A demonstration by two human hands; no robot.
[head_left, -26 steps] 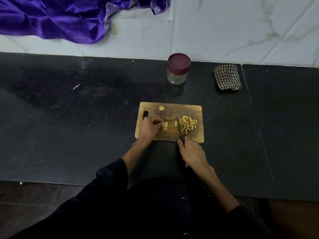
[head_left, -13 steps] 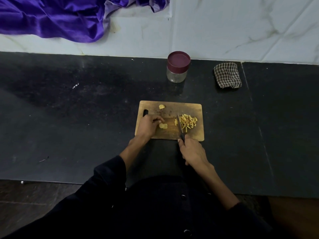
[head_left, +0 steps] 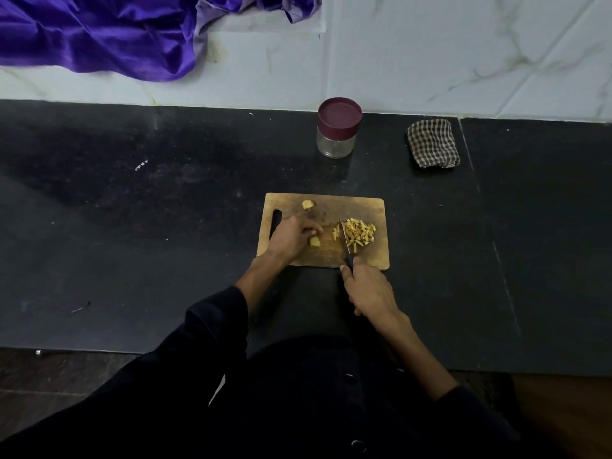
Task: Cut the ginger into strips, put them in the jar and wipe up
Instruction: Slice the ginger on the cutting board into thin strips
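Pinching ginger chunk [head_left: 314, 242] w/ left hand [head_left: 291, 236], right hand [head_left: 369, 289] clamped on knife [head_left: 344, 241], handle hidden.

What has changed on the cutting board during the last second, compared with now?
The left hand drew the ginger piece a little toward the person and still holds it. The right hand still grips the knife beside the strips. The jar and cloth stayed untouched.
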